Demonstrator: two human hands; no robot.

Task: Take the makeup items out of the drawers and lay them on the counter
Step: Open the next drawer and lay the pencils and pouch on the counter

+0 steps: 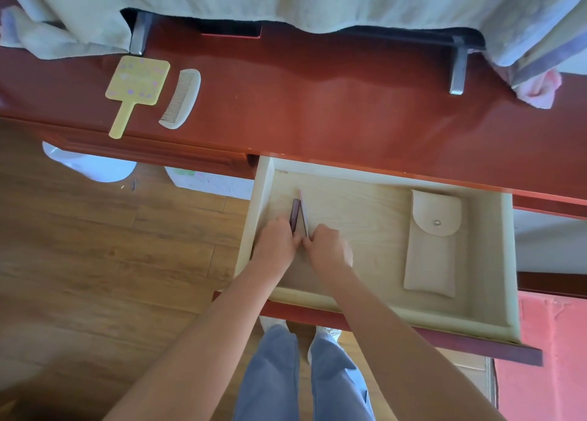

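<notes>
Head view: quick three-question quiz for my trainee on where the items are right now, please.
1. True or false: the pouch lies in the open drawer.
2. What lies beside the mirror on the counter? A comb, B brush, C scissors.
3. Fill in: the left hand grips the dark stick; the right hand pinches the ____ stick.
Key: 1 true; 2 A; 3 pink, the pink stick.
</notes>
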